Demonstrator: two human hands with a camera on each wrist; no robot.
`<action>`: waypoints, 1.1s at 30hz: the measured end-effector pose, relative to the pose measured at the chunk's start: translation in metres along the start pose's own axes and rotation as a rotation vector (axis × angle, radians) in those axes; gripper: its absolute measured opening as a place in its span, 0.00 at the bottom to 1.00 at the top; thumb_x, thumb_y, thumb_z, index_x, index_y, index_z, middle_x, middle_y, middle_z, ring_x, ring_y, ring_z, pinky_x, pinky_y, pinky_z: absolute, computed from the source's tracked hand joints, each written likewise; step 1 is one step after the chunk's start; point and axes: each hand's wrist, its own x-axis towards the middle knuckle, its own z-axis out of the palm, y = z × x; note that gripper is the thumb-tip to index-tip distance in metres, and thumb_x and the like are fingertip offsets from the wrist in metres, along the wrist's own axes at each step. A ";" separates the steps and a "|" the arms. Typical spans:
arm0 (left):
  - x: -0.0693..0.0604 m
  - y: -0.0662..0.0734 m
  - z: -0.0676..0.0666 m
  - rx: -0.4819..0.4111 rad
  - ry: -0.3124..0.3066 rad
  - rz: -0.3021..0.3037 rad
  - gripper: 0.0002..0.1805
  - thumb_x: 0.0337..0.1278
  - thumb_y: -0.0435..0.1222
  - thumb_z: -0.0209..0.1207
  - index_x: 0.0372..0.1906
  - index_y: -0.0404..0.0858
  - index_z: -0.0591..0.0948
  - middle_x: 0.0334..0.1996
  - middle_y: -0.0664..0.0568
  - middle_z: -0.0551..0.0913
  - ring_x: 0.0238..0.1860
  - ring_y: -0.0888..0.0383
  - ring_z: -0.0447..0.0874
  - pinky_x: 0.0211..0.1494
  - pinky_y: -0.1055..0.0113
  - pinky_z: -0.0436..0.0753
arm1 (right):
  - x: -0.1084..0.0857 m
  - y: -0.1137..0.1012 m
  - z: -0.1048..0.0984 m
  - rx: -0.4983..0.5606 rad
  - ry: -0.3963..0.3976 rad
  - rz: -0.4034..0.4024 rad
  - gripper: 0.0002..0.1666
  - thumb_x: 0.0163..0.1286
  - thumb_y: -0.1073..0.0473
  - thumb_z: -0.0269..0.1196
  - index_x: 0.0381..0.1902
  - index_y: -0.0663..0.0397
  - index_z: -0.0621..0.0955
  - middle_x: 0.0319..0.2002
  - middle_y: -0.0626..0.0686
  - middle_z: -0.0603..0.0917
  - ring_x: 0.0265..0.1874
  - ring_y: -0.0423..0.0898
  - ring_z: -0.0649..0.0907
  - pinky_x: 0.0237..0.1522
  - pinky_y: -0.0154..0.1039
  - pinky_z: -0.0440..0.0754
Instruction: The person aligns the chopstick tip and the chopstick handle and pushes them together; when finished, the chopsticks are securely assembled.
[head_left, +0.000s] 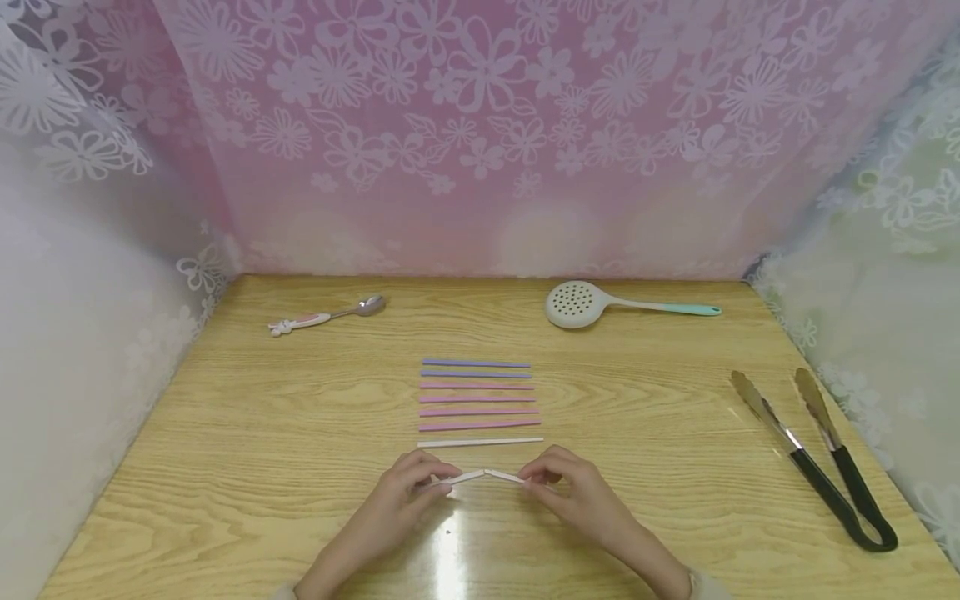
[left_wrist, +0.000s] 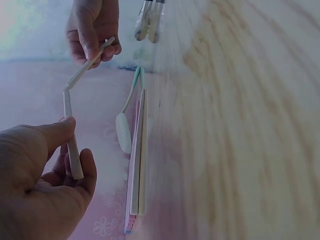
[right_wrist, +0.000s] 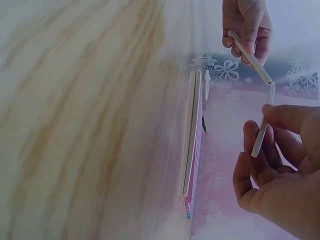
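A white folding chopstick [head_left: 468, 477] is held above the table, bent at its middle joint into a shallow peak. My left hand [head_left: 401, 493] pinches one half between thumb and fingers. The other half is pinched by my right hand [head_left: 577, 492]. In the left wrist view the bend in the chopstick [left_wrist: 67, 102] shows plainly, and in the right wrist view a small gap is visible at the joint. Just beyond the hands, another white chopstick [head_left: 480, 442] lies straight on the table. Past it are several pink chopsticks [head_left: 480, 412] and two purple chopsticks [head_left: 476, 363], roughly parallel.
On the wooden table [head_left: 225, 467], a spoon with a rabbit handle [head_left: 326, 317] lies back left. A slotted skimmer [head_left: 577, 305] with a mint handle is back right. Black-handled tongs [head_left: 832, 475] lie spread at the right. Floral curtains [head_left: 487, 167] enclose the table.
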 end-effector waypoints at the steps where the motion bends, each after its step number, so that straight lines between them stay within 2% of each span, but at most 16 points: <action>1: 0.000 0.000 0.000 0.000 -0.002 0.001 0.11 0.65 0.40 0.55 0.47 0.43 0.82 0.43 0.58 0.78 0.45 0.60 0.71 0.48 0.70 0.77 | 0.000 0.000 0.000 0.000 0.001 -0.006 0.10 0.55 0.72 0.67 0.36 0.56 0.83 0.29 0.46 0.80 0.31 0.33 0.77 0.35 0.31 0.81; 7: -0.001 -0.001 0.000 0.005 -0.012 0.010 0.12 0.65 0.40 0.55 0.48 0.41 0.82 0.43 0.57 0.77 0.45 0.61 0.70 0.49 0.69 0.78 | 0.002 -0.002 -0.002 -0.005 -0.022 0.003 0.09 0.57 0.70 0.67 0.36 0.57 0.84 0.31 0.47 0.80 0.32 0.34 0.76 0.35 0.30 0.79; 12: -0.001 0.000 0.000 0.008 -0.036 0.021 0.12 0.66 0.39 0.55 0.48 0.39 0.81 0.44 0.56 0.77 0.46 0.61 0.71 0.52 0.69 0.79 | 0.002 -0.002 -0.005 -0.002 -0.006 0.018 0.10 0.57 0.71 0.66 0.37 0.56 0.84 0.33 0.46 0.80 0.32 0.33 0.76 0.32 0.30 0.79; 19: 0.002 0.005 0.000 0.007 -0.145 0.002 0.12 0.68 0.39 0.53 0.49 0.39 0.81 0.45 0.53 0.82 0.48 0.57 0.77 0.51 0.72 0.80 | 0.004 -0.002 -0.001 0.036 -0.029 0.032 0.07 0.58 0.70 0.66 0.36 0.57 0.84 0.30 0.46 0.79 0.23 0.30 0.68 0.22 0.27 0.73; 21: 0.003 0.006 0.001 0.013 -0.156 0.006 0.14 0.69 0.40 0.52 0.49 0.38 0.81 0.45 0.52 0.83 0.47 0.57 0.79 0.51 0.72 0.80 | 0.005 -0.002 0.001 0.033 -0.033 0.042 0.06 0.59 0.68 0.67 0.35 0.58 0.84 0.29 0.44 0.78 0.22 0.29 0.66 0.19 0.26 0.71; 24: 0.005 0.006 0.004 0.019 -0.137 0.032 0.14 0.68 0.40 0.53 0.49 0.37 0.81 0.42 0.52 0.83 0.44 0.59 0.81 0.49 0.72 0.81 | 0.004 -0.004 0.002 0.026 -0.012 0.047 0.04 0.60 0.65 0.67 0.34 0.57 0.85 0.28 0.43 0.77 0.21 0.28 0.65 0.18 0.25 0.69; 27: 0.007 0.006 0.005 0.033 -0.090 0.069 0.13 0.67 0.39 0.54 0.47 0.37 0.82 0.38 0.55 0.82 0.38 0.65 0.79 0.44 0.73 0.81 | 0.004 -0.008 0.002 0.028 0.027 0.028 0.04 0.60 0.64 0.66 0.34 0.56 0.85 0.29 0.43 0.77 0.21 0.29 0.64 0.18 0.26 0.68; 33: 0.009 0.014 0.002 0.066 -0.026 0.178 0.11 0.66 0.37 0.55 0.46 0.37 0.83 0.37 0.57 0.82 0.33 0.70 0.74 0.36 0.75 0.80 | 0.004 -0.017 0.002 0.004 0.128 -0.070 0.07 0.57 0.68 0.68 0.34 0.55 0.85 0.30 0.45 0.78 0.21 0.30 0.65 0.17 0.25 0.66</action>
